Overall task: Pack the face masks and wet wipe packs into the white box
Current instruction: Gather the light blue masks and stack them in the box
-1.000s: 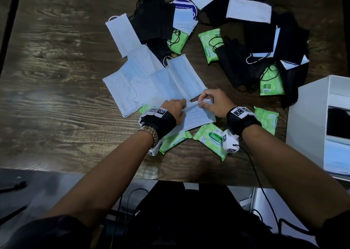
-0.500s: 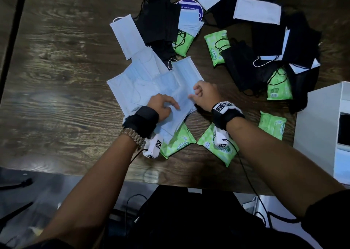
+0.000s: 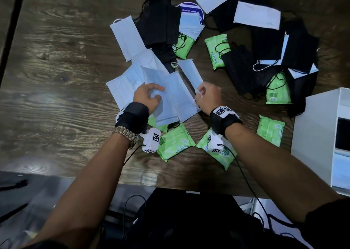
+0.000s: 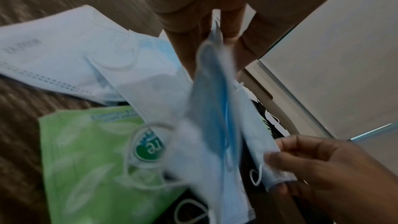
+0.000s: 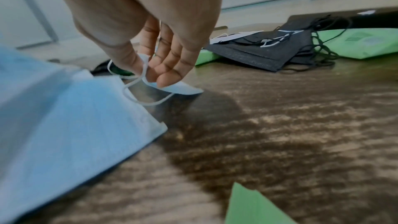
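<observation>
A pile of light blue face masks (image 3: 132,82) lies mid-table. My left hand (image 3: 155,93) rests on it, and in the left wrist view its fingers (image 4: 232,28) pinch the top edge of a blue mask (image 4: 213,108) that hangs down. My right hand (image 3: 199,95) pinches the near corner and ear loop of another light blue mask (image 3: 189,72); thumb and fingers (image 5: 170,72) close on it. Green wet wipe packs (image 3: 174,144) (image 3: 270,131) lie near my wrists. The white box (image 3: 318,127) stands at the right edge, with masks inside.
Black masks (image 3: 240,68) and white masks (image 3: 257,15) are heaped at the back right, with more green packs (image 3: 217,49) among tangled ear loops. A round blue sticker (image 3: 189,10) lies at the back. The dark wooden table (image 3: 56,78) is bare on the left.
Both hands moved away from the near edge into the blue pile. They held one mask between them; now each grips a separate mask, the right hand at the far one's corner.
</observation>
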`<action>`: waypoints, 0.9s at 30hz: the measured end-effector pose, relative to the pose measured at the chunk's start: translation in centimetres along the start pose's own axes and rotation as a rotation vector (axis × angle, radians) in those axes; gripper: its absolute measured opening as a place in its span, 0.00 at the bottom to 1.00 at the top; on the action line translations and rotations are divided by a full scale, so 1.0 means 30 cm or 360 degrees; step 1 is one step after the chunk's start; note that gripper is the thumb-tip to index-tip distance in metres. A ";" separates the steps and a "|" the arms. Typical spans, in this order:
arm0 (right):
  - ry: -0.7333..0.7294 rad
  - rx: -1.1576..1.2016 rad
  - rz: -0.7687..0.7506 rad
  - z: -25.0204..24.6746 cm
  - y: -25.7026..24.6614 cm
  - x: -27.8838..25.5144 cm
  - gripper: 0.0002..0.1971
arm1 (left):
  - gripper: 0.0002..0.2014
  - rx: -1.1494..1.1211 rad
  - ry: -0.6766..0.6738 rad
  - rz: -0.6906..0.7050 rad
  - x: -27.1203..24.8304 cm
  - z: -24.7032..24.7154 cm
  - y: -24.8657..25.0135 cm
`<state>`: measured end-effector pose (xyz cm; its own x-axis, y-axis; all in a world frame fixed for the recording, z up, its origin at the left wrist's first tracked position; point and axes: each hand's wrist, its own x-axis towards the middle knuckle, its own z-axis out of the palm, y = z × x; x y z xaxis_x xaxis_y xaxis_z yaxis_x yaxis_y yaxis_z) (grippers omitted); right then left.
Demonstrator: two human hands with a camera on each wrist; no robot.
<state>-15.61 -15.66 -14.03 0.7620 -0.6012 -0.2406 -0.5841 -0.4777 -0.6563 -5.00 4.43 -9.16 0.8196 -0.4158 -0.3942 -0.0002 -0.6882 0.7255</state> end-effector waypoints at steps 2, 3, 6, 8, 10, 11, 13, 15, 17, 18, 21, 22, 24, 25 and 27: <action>0.0109 0.0167 -0.0008 -0.036 -0.019 -0.019 0.04 | 0.08 -0.0026 0.0002 0.0041 0.008 0.024 0.013; 0.0131 0.0214 -0.0047 -0.050 -0.034 -0.035 0.04 | 0.05 -0.0049 -0.0006 0.0055 0.012 0.038 0.023; 0.0065 0.0243 -0.0312 -0.055 -0.083 -0.104 0.02 | 0.18 -0.0184 -0.0007 0.0017 0.019 0.082 0.066; -0.0010 0.0236 -0.0515 -0.029 -0.098 -0.146 0.03 | 0.24 -0.0245 -0.0020 -0.0019 0.021 0.106 0.098; -0.0097 0.0154 -0.0647 -0.001 -0.094 -0.169 0.05 | 0.25 -0.0200 -0.0058 -0.0078 0.022 0.126 0.119; -0.0139 0.0102 -0.0680 0.009 -0.088 -0.173 0.05 | 0.24 -0.0137 -0.0076 -0.0094 0.021 0.132 0.127; -0.0230 0.0049 -0.0710 0.022 -0.081 -0.177 0.04 | 0.22 -0.0030 -0.0055 -0.0081 0.024 0.145 0.122; -0.0313 0.0101 -0.0695 0.024 -0.080 -0.179 0.06 | 0.20 -0.0004 0.0013 -0.0093 0.027 0.146 0.096; -0.0277 0.0199 -0.0588 0.018 -0.076 -0.179 0.14 | 0.20 -0.0059 0.0063 -0.0149 0.025 0.131 0.072; -0.0208 0.0248 -0.0494 0.014 -0.071 -0.173 0.17 | 0.22 -0.0071 0.0088 -0.0163 0.020 0.117 0.061; -0.0037 0.0086 -0.0180 0.011 -0.042 -0.129 0.14 | 0.30 -0.0188 0.0162 -0.0155 0.015 0.068 0.011; -0.0084 -0.0070 -0.0080 0.015 -0.038 -0.114 0.16 | 0.33 -0.0255 0.0188 -0.0133 0.013 0.051 -0.009; -0.0257 -0.0396 0.0025 0.035 -0.039 -0.096 0.29 | 0.40 -0.0332 0.0217 -0.0059 0.004 0.015 -0.040; -0.0299 -0.0528 0.0015 0.046 -0.046 -0.092 0.33 | 0.42 -0.0324 0.0227 0.0006 0.002 0.000 -0.054; -0.0303 -0.0665 -0.0058 0.074 -0.064 -0.088 0.35 | 0.40 -0.0241 0.0239 0.0145 -0.011 -0.025 -0.068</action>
<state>-15.90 -11.73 -13.72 0.7993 -0.4694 -0.3752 -0.5886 -0.7372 -0.3318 -4.85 6.42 -10.10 0.8962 -0.3710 -0.2431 -0.0011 -0.5499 0.8352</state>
